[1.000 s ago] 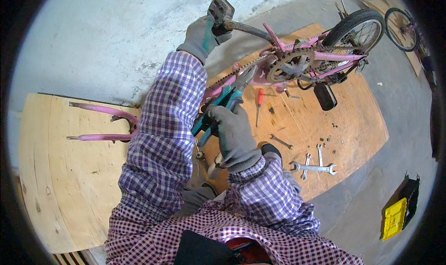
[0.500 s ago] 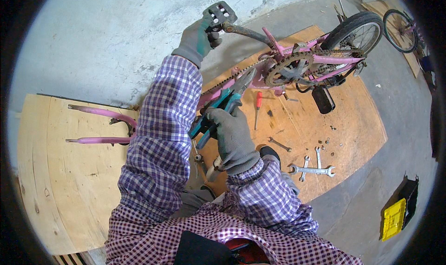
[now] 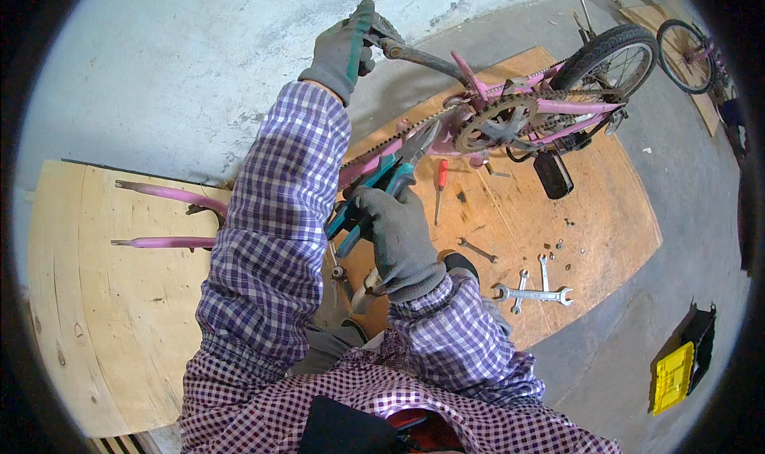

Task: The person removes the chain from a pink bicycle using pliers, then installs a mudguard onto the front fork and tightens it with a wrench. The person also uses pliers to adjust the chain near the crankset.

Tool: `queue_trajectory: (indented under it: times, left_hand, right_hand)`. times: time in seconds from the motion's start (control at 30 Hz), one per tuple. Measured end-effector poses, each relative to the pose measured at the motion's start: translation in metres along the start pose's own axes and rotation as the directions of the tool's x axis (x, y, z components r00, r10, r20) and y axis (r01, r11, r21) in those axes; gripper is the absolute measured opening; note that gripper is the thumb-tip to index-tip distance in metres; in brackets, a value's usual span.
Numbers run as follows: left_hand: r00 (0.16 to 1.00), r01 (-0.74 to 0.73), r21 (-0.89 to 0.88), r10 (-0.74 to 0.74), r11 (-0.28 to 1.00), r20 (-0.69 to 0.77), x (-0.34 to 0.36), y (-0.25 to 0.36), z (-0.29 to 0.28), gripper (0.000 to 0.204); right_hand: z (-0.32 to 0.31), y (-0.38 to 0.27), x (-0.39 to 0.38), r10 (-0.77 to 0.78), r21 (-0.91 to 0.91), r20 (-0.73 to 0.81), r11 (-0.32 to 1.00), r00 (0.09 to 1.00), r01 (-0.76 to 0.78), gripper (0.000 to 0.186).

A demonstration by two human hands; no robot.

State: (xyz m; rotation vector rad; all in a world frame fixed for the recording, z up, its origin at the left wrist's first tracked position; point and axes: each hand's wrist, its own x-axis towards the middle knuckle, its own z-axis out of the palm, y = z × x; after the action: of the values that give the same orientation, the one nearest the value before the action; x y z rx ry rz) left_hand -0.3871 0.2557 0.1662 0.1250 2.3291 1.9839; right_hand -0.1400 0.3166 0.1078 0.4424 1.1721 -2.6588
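My left hand [image 3: 336, 53], in a grey-green work glove, is closed on the pedal [image 3: 384, 29] at the raised end of a crank arm [image 3: 424, 58]. The glove covers much of the pedal. Lower down, my gloved right hand [image 3: 401, 235] grips pliers [image 3: 405, 173] with teal and black handles. Their grey jaws point up and right, close to the chain [image 3: 381, 146] and the pink frame; whether they touch it I cannot tell. The pink bicycle [image 3: 558, 105] lies with its toothed chainring [image 3: 496, 123] right of the pliers.
On the wooden board [image 3: 590, 207] lie a red-handled screwdriver [image 3: 441, 185], several wrenches [image 3: 532, 293] and small nuts. A pink fork [image 3: 171, 242] extends over another board [image 3: 103, 311] at left. A yellow-and-black case [image 3: 673, 378] sits on the floor at right. A wall rises behind.
My left hand has shifted slightly up and over the pedal, which has tipped from showing its flat face to nearly edge-on. The right hand and pliers have hardly moved.
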Motion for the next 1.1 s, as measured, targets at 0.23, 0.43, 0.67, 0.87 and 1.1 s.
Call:
queue_trajectory:
  times: [0.23, 0.43, 0.67, 0.87, 1.1]
  left_hand:
    - [0.995, 0.015, 0.033, -0.011, 0.999, -0.100, -0.007, 0.019, 0.013, 0.028]
    - [0.999, 0.017, 0.146, -0.011, 0.989, -0.042, 0.006, 0.019, 0.010, 0.048]
    - [0.997, 0.018, -0.029, -0.016, 0.999, 0.071, -0.007, 0.020, -0.001, 0.041]
    - [0.995, 0.034, 0.101, -0.043, 0.994, 0.090, 0.003, 0.013, -0.004, 0.039]
    - [0.962, 0.029, -0.206, 0.028, 0.978, 0.271, 0.030, -0.014, -0.025, 0.036]
  right_hand:
    - [0.003, -0.001, -0.002, 0.008, 0.020, 0.008, 1.000, 1.000, -0.008, 0.031]
    - [0.006, 0.001, 0.002, 0.047, 0.058, 0.009, 0.997, 0.999, -0.048, 0.032]
    - [0.005, 0.001, 0.002, 0.026, 0.057, 0.035, 0.998, 0.999, -0.028, 0.032]
    - [0.009, 0.000, 0.002, 0.017, 0.039, 0.009, 0.999, 1.000, -0.018, 0.028]
    - [0.016, 0.000, 0.003, 0.029, 0.142, -0.085, 0.990, 0.996, -0.017, 0.023]
